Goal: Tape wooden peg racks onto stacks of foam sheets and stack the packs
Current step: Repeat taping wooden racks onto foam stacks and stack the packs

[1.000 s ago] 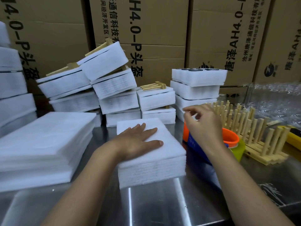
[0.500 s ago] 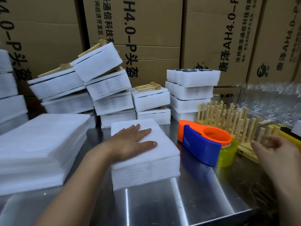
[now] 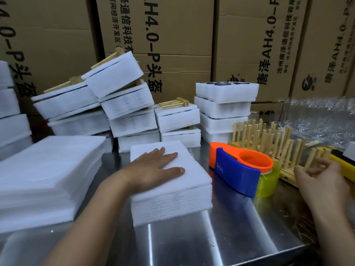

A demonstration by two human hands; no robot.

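Along the back wall stand tall brown cardboard boxes (image 3: 172,35) with printed lettering, their faces flat and matte. Below them a brushed steel table (image 3: 221,237) runs to its near edge with bare, glossy metal in front of the work. At the left lies a broad, low pile of white foam sheets (image 3: 48,179), soft and faintly pebbled. Behind it, finished packs (image 3: 123,104) lean on one another in rough tiers, some with pale wooden pegs sticking out. A smaller foam stack (image 3: 172,200) sits at the centre, square-cornered, its layered edges facing the camera. The left hand (image 3: 153,169) rests flat on its top, fingers straight and slightly spread, thumb near the right edge. Just beside the stack stands an orange and blue tape dispenser (image 3: 236,173) on a yellow-green roll. Wooden peg racks (image 3: 269,139) bristle upright to the right, before crinkled clear bubble wrap (image 3: 322,116). The right hand (image 3: 322,179) reaches the racks' near end, fingers curled among the pegs; blur makes it impossible to tell whether they grip one.
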